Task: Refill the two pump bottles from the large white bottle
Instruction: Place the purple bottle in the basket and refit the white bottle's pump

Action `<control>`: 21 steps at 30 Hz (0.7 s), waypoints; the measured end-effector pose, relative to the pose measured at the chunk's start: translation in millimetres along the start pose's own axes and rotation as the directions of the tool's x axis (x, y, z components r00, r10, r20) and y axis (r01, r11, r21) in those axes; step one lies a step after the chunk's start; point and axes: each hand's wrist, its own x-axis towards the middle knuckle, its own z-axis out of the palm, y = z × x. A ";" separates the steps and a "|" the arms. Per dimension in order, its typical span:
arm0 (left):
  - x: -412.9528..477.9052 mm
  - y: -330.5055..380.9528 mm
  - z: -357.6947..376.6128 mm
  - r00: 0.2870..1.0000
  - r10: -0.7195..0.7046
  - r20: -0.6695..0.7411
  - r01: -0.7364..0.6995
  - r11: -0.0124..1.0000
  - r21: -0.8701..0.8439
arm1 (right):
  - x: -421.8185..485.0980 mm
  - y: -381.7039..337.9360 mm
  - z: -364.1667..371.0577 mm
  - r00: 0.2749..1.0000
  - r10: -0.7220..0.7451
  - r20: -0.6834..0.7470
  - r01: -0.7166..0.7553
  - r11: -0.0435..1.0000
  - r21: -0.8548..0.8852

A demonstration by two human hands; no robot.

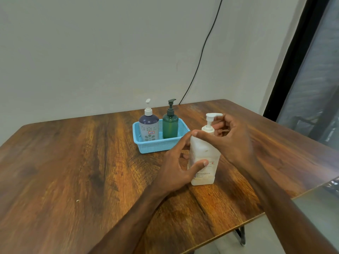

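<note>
The large white bottle (pixel 203 153) stands upright on the wooden table (pixel 73 162), right of centre, with a white pump on top. My left hand (pixel 178 162) wraps its left side, thumb across the label. My right hand (pixel 233 140) curls around the pump neck and collar from the right. Behind them, a blue basket (pixel 157 145) holds the two pump bottles upright: a purple-and-grey one with a white pump (pixel 149 127) on the left and a dark green one (pixel 170 125) on the right.
The table's right edge (pixel 275 208) runs diagonally close behind my right forearm. A black cable (pixel 201 52) hangs down the wall behind the basket. A dark window frame (pixel 293 61) stands at the right.
</note>
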 end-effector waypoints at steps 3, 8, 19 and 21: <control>0.1 0.5 -0.3 1.000 -0.009 0.004 0.009 1.000 -0.019 | 0.7 0.7 -1.0 0.999 0.007 0.041 -0.005 0.999 -0.034; 0.9 -1.1 1.0 0.999 -0.035 0.023 0.036 0.999 -0.027 | 5.3 7.2 -19.1 0.974 0.017 0.225 -0.036 0.996 0.080; -0.4 3.2 -2.1 0.999 -0.043 0.020 0.043 0.999 -0.019 | -1.0 -4.9 -4.4 0.989 0.036 0.147 -0.030 0.999 -0.042; 0.4 2.0 -2.8 0.998 -0.056 0.030 0.057 0.998 -0.039 | 0.7 -3.8 -12.1 0.964 0.024 0.265 -0.024 1.000 -0.006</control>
